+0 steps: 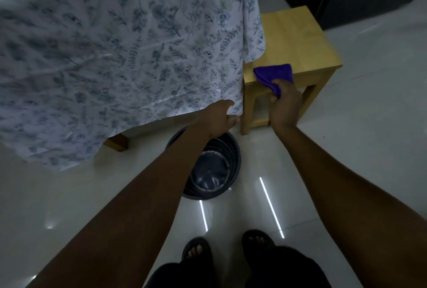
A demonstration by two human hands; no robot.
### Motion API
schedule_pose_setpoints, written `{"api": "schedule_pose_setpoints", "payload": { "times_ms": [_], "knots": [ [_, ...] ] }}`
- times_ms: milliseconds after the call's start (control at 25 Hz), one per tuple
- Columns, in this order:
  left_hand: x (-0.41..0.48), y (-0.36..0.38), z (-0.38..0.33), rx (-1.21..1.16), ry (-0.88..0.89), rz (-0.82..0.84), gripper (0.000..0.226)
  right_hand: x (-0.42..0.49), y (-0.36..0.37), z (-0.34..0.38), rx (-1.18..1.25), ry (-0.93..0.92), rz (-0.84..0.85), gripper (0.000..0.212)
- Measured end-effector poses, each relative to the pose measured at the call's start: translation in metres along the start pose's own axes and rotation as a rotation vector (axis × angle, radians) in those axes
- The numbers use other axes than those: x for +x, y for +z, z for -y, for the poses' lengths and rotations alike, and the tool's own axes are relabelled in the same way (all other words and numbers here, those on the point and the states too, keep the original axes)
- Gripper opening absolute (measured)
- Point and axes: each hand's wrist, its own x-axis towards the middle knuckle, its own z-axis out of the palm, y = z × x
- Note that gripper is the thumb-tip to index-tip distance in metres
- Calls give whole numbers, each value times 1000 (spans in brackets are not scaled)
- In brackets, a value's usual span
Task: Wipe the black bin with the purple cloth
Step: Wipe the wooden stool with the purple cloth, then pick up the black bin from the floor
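The bin [215,170] stands on the floor [346,149], before the draped desk [115,56]; the stool [293,43] stands right of it.

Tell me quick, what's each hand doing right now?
Left hand: at the tablecloth edge; grip cannot be told.
Right hand: closed on the purple cloth.

Round black plastic bin [215,170]: ribbed inner wall, glossy base catching light. Purple cloth [273,75]: soft, matt, fuzzy weave. Square pale wooden stool [298,40]: smooth, satin finish. White floral-printed fabric cover [120,56] over desk: thin, matt, creased. Pale tiled floor [369,126]: polished, mirror-glossy, reflecting light strips.
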Motion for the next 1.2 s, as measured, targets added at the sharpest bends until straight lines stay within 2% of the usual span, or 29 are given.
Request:
{"api": "schedule_pose_setpoints", "payload": {
  "times_ms": [120, 240, 320, 440, 520, 720, 840, 920, 1040, 1200],
  "knots": [
    [-34, 3, 6, 28, 8, 7, 58, -42, -9, 33, 239, 306, 59, 37],
    [-65, 27, 17, 76, -75, 159, 62, -79, -10, 30, 466, 799, 106, 38],
    [-80, 55, 30, 60, -134, 243, 56, -107, -14, 21, 541, 969, 136, 32],
    [-92, 97, 51, 92, -215, 374, 43, -136, -20, 9, 471, 1027, 223, 24],
    [-100, 121, 61, 110, -261, 474, 41, -137, -18, 1, 505, 1066, 266, 20],
    [-101, 168, 86, 150, -261, 534, 57, -133, 4, -19, 326, 960, 446, 34],
    [-98, 172, 90, 192, -235, 544, 49, -136, 9, -17, 308, 940, 528, 34],
    [-97, 167, 87, 215, -218, 480, 38, -135, 10, -13, 324, 928, 560, 35],
    [-92, 139, 84, 228, -234, 286, 34, -133, 14, -9, 316, 874, 550, 45],
    [-90, 100, 112, -78, -334, -55, 30, -135, 20, 6, 366, 753, 568, 43]
  ]
}}
